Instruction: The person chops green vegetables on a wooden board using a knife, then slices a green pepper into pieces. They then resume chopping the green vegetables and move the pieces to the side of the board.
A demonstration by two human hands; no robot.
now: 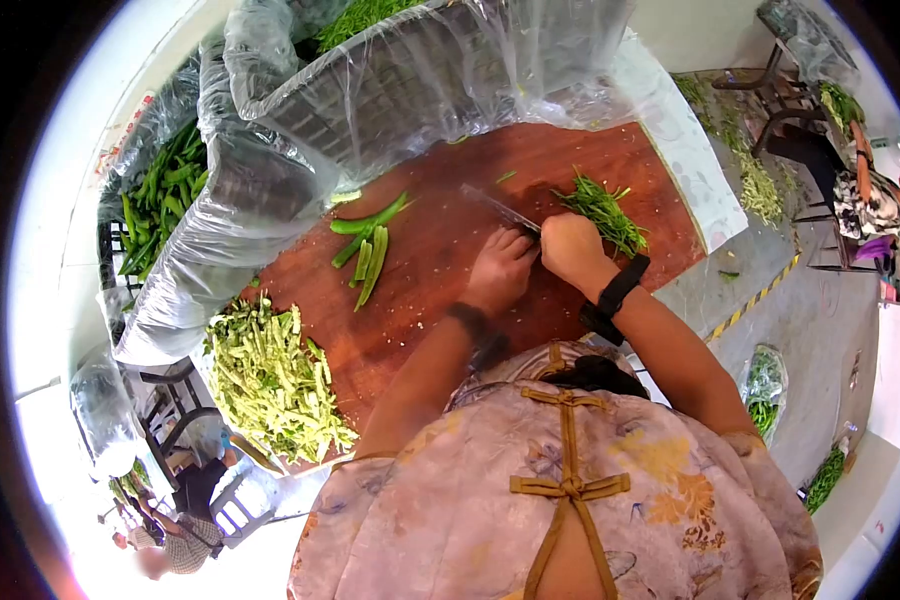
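Note:
My right hand (572, 250) is closed around the handle of a knife (502, 209), whose thin blade points up and left over the red-brown board (450, 260). Close beside it, my left hand (502, 266) is slightly blurred, with its fingers curled near the blade. What those fingers hold, if anything, is hidden. To the right of the knife lies a pile of thin green shreds (602, 212). Left of my hands are several long green peppers (372, 222), with what look like split pieces (373, 265) among them.
A heap of pale green scraps (270, 385) covers the board's left end. Plastic-lined crates (400, 90) stand along the far edge; one holds whole green peppers (165, 200). Bagged greens (765, 390) sit on the floor at right. Other people (180, 540) are farther off.

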